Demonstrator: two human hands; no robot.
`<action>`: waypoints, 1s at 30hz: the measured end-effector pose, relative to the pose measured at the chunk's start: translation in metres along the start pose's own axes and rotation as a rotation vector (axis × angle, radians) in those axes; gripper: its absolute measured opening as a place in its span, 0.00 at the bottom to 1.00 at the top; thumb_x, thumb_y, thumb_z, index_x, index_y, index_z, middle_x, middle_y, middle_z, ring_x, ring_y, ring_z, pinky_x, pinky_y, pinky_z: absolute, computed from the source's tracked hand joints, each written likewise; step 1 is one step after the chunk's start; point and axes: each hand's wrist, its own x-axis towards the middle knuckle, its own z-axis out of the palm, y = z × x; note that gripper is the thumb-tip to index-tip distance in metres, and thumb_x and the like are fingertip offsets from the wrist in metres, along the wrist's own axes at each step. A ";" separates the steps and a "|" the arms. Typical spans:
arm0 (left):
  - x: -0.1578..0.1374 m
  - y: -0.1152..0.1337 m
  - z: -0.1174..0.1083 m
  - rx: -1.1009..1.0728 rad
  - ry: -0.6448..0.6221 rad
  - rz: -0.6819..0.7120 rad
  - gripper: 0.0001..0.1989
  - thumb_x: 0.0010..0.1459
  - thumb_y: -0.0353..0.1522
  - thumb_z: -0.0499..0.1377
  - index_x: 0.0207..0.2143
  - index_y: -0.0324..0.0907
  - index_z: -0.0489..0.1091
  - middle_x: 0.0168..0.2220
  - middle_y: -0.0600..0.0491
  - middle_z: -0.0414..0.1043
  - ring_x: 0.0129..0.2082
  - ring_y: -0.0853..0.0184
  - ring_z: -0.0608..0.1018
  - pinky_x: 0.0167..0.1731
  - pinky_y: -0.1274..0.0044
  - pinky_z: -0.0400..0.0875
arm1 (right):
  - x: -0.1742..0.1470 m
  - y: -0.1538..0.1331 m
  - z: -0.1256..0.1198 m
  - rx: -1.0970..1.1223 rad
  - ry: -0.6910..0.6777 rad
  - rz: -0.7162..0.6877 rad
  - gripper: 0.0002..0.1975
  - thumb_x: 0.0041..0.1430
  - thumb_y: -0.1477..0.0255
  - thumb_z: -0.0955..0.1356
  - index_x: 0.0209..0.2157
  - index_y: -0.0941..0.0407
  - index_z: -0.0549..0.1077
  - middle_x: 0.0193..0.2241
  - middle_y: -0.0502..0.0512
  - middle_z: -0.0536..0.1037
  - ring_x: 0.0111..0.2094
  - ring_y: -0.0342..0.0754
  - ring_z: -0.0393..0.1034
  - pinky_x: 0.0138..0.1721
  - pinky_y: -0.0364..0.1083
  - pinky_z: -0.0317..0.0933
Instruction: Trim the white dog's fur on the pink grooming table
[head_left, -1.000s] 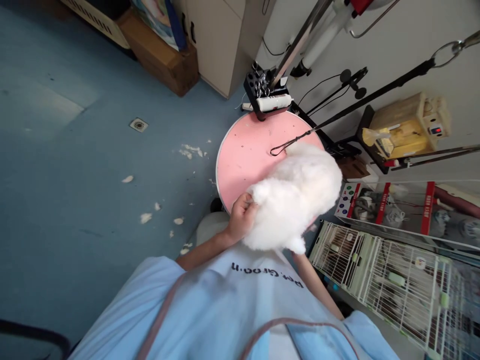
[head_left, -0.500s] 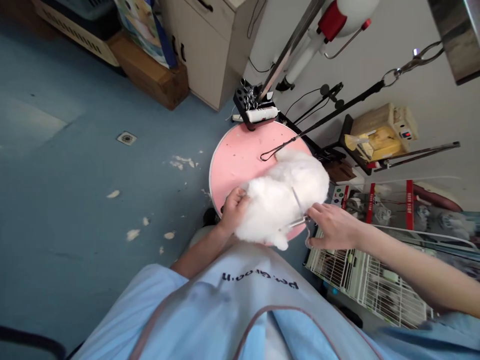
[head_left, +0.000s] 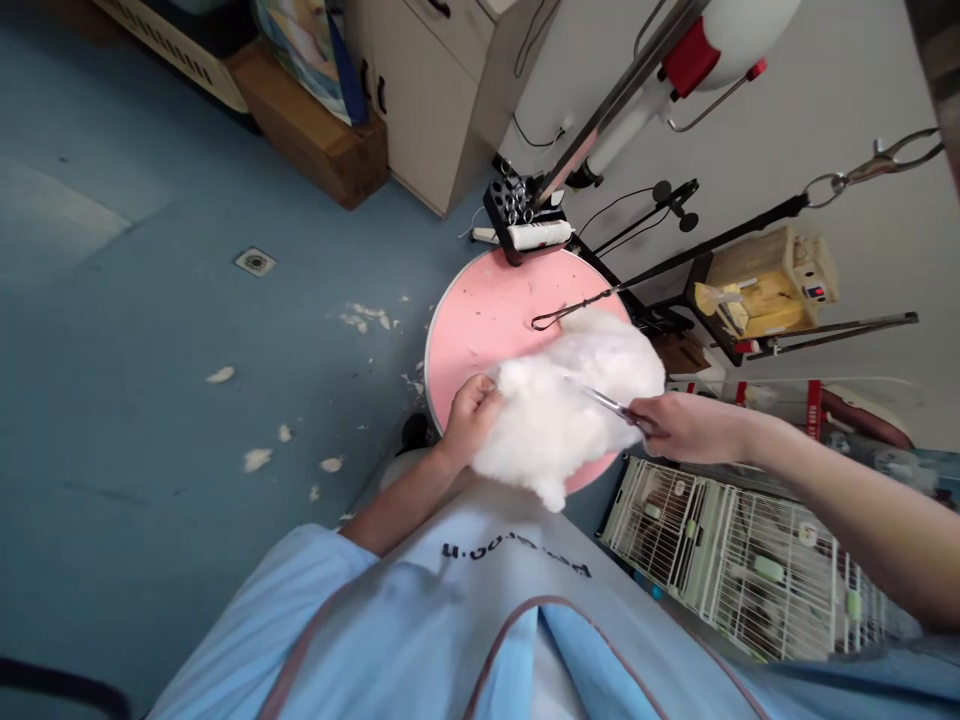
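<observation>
Trimming seems underway but unfinished, with cut tufts (head_left: 256, 459) on the floor (head_left: 150, 390) and the white animal (head_left: 536, 425) thickly furred on the pink desk (head_left: 480, 310), the left hand's (head_left: 471, 418) fingers pinching its edge, the right hand's (head_left: 675, 427) gripping scissors (head_left: 611, 403).

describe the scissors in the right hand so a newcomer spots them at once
Find the round pink table, then the white fluffy animal on it. At the animal's right side, the right hand holds slender silver scissors. Unlike the ringed metal tools in the black holder at the table's far edge, these are in a hand.
</observation>
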 end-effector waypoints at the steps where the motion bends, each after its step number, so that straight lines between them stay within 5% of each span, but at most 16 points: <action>1: -0.001 -0.001 0.000 -0.004 0.002 -0.001 0.13 0.49 0.39 0.63 0.26 0.40 0.64 0.25 0.58 0.65 0.24 0.74 0.65 0.25 0.82 0.60 | 0.001 0.002 -0.006 0.025 -0.030 -0.006 0.04 0.52 0.73 0.65 0.32 0.55 0.67 0.28 0.54 0.75 0.26 0.46 0.67 0.27 0.44 0.53; 5: -0.004 -0.008 -0.001 -0.009 0.007 0.005 0.13 0.51 0.38 0.62 0.26 0.41 0.61 0.23 0.59 0.63 0.23 0.75 0.63 0.24 0.82 0.58 | 0.011 0.000 -0.027 0.058 -0.137 -0.081 0.16 0.49 0.64 0.70 0.39 0.54 0.69 0.38 0.56 0.76 0.35 0.51 0.71 0.31 0.45 0.57; 11: -0.007 -0.013 0.002 -0.002 0.086 0.011 0.11 0.52 0.37 0.61 0.26 0.41 0.62 0.24 0.57 0.64 0.24 0.73 0.65 0.24 0.81 0.60 | 0.027 -0.011 -0.045 -0.040 -0.160 -0.004 0.08 0.51 0.71 0.66 0.35 0.55 0.70 0.31 0.56 0.76 0.31 0.50 0.71 0.30 0.45 0.55; 16: -0.017 -0.015 0.010 -0.041 0.148 -0.052 0.10 0.51 0.35 0.61 0.25 0.40 0.62 0.22 0.58 0.63 0.22 0.74 0.64 0.22 0.82 0.59 | 0.034 -0.012 -0.032 -0.088 -0.101 -0.075 0.16 0.52 0.67 0.67 0.44 0.56 0.70 0.41 0.61 0.77 0.38 0.55 0.73 0.34 0.47 0.58; 20: -0.019 -0.020 0.015 -0.140 0.215 -0.095 0.08 0.52 0.35 0.60 0.27 0.40 0.64 0.24 0.58 0.64 0.24 0.74 0.66 0.24 0.82 0.61 | 0.031 -0.014 -0.020 -0.159 -0.035 -0.020 0.09 0.56 0.75 0.62 0.39 0.58 0.69 0.35 0.61 0.77 0.35 0.53 0.73 0.33 0.47 0.57; 25: -0.014 -0.020 0.016 -0.214 0.256 -0.172 0.09 0.50 0.35 0.61 0.26 0.40 0.65 0.24 0.58 0.65 0.25 0.74 0.67 0.26 0.82 0.62 | 0.020 -0.019 -0.015 -0.206 0.063 -0.041 0.14 0.55 0.66 0.67 0.42 0.57 0.69 0.39 0.60 0.76 0.36 0.54 0.73 0.32 0.46 0.56; 30: -0.013 -0.011 0.022 -0.279 0.285 -0.242 0.10 0.46 0.35 0.62 0.25 0.40 0.64 0.24 0.58 0.66 0.26 0.74 0.68 0.26 0.82 0.63 | 0.015 -0.015 -0.017 -0.278 0.101 0.066 0.06 0.59 0.76 0.61 0.39 0.57 0.67 0.34 0.59 0.77 0.29 0.49 0.72 0.27 0.45 0.48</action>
